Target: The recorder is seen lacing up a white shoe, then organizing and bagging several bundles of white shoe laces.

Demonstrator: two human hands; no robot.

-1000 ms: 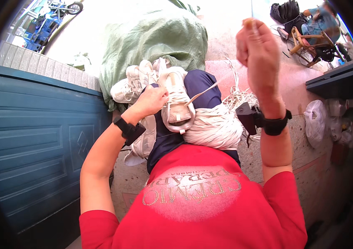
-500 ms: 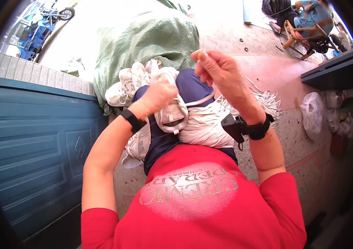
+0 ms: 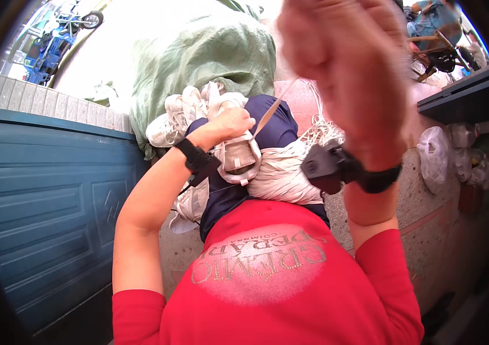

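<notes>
A white and beige sneaker [image 3: 238,154] rests on my lap, its heel opening toward me. Over its front part my left hand [image 3: 230,123] is closed, seeming to grip the shoe near the eyelets; its fingertips are partly hidden. From the sneaker a pale flat shoelace [image 3: 270,117] runs taut up to my right hand [image 3: 351,63]. That hand is raised high and close, blurred, with its fingers closed round the lace. A thick bundle of white shoelaces [image 3: 282,178] lies across my thigh, right of the sneaker.
More white sneakers [image 3: 167,127] lie beside my left leg, against a large green sack [image 3: 204,52]. A blue panelled door [image 3: 43,195] stands at left. Clear plastic bags [image 3: 435,155] sit at right below a dark ledge [image 3: 460,95]. Another person [image 3: 437,26] is at the far right.
My right hand has swung up and closer, drawing the lace out taut from the sneaker. My left hand has shifted slightly right on the shoe.
</notes>
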